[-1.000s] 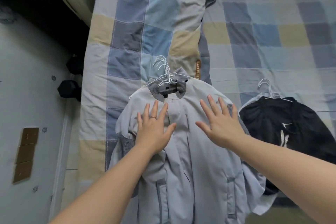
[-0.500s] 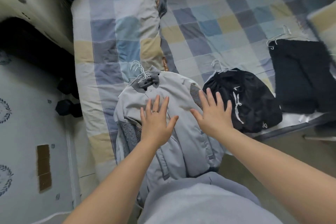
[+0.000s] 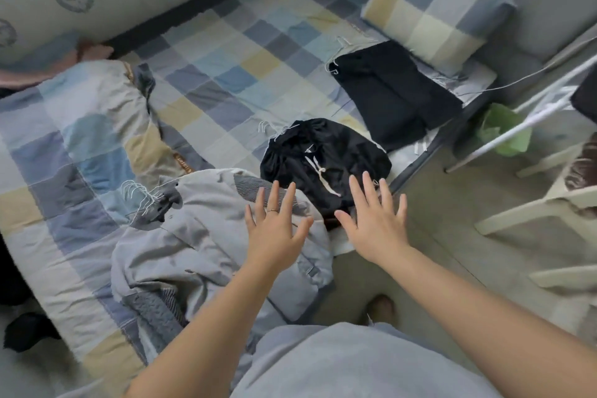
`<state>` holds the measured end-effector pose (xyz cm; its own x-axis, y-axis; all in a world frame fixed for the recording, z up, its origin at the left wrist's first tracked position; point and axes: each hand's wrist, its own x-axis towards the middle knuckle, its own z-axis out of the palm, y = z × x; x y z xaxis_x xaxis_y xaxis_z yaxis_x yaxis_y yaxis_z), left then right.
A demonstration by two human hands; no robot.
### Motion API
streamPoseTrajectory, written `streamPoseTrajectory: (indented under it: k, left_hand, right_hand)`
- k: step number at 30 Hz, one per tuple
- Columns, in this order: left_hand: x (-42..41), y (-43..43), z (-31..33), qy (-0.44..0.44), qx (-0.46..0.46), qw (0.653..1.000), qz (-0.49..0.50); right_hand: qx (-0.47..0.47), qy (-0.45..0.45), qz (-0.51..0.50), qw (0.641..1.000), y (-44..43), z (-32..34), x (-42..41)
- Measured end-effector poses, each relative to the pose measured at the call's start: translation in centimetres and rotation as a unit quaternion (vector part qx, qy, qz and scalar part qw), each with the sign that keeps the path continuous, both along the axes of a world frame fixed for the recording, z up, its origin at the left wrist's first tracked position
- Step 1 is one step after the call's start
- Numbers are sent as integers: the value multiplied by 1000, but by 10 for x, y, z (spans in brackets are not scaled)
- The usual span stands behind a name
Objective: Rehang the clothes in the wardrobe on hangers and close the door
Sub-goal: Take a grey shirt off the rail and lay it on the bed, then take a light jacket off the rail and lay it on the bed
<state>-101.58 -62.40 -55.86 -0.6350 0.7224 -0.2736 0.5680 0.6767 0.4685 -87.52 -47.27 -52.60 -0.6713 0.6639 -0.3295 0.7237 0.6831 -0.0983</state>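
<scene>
A light grey jacket lies on the bed with several white wire hangers bunched at its collar. To its right sits a crumpled black garment with a white drawstring and a hanger at its top. Farther right, black shorts lie flat on a hanger. My left hand, fingers spread and holding nothing, hovers over the jacket's right edge. My right hand, also spread and holding nothing, hovers over the black garment's near edge. No wardrobe is in view.
The bed has a blue, grey and yellow checked cover and a matching pillow. A white drying rack and pale furniture legs stand on the floor at right. My foot shows below.
The view has swung to the right and pulled back, so the shorts, the pillow and the rack came into view. Both hands moved right, off the jacket's middle, staying spread.
</scene>
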Motion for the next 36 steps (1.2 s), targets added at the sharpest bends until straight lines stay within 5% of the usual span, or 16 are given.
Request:
streamPoseTrajectory:
  k: [13,21,28,36]
  left_hand:
    - [204,243,26,13,25,985,-172]
    - [333,384,49,33,54,932,-356]
    - [444,489,64,51,84,831,-547]
    - [581,607,91,32,144,666,-732]
  right_hand:
    - [8,43,-208,977,188,23,255]
    - [44,41,-359,931,254,45,408]
    - [93,29,-492,865,282,57,516]
    - [150,-35,-659,736,307,87,599]
